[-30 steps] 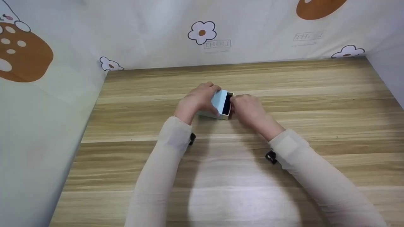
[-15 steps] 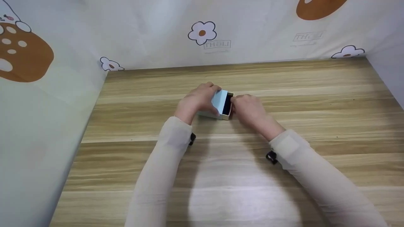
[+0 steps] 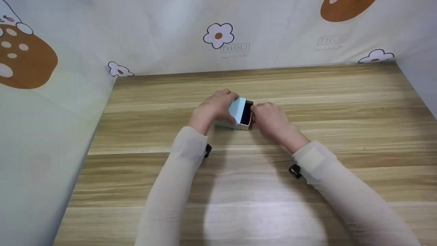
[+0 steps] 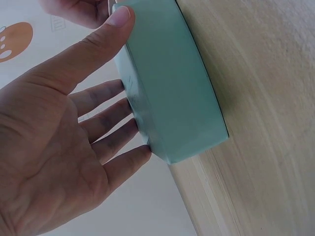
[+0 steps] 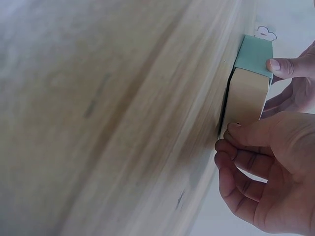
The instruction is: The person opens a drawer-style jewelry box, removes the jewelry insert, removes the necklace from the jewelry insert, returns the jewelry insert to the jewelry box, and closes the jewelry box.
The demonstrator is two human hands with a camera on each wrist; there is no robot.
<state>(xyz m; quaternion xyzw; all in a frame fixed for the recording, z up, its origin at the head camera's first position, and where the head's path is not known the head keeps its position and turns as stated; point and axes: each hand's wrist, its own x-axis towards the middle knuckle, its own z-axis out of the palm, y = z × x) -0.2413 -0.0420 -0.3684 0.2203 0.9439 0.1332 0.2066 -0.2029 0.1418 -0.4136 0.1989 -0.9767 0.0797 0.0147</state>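
- Box, one, two-part: pale blue-green cover [image 3: 237, 110] with a cream-walled tray [image 5: 246, 93] standing part-way out of its right end; lying on the wood-grain table [image 3: 153, 136], between the two hands, a little beyond the middle of the head view
- Tray interior [image 3: 246, 113], dark; whether anything lies in it cannot be told
- Left hand [image 3: 216, 106]: spanning the cover, thumb at the near edge close to the tray end, fingertips along the far edge, fingers slightly apart; palm clear of the cover in the left wrist view
- Right hand [image 3: 272, 118]: at the tray's outer end, thumb and curled fingers gathered there, seemingly pinching the end wall; the fingers' hold inside the rim is hidden
- Step in hand, as judged: sliding the tray along the cover
- Handling, cover: steady with the left hand, pressing lightly, since a hard squeeze could bow the walls and bind the tray
- Handling, tray: work the right hand straight along the box's length, evenly, low to the table; a twist may jam one corner
- Caution: left thumb lies close to the cover's mouth, best held off the tray wall so it does not drag
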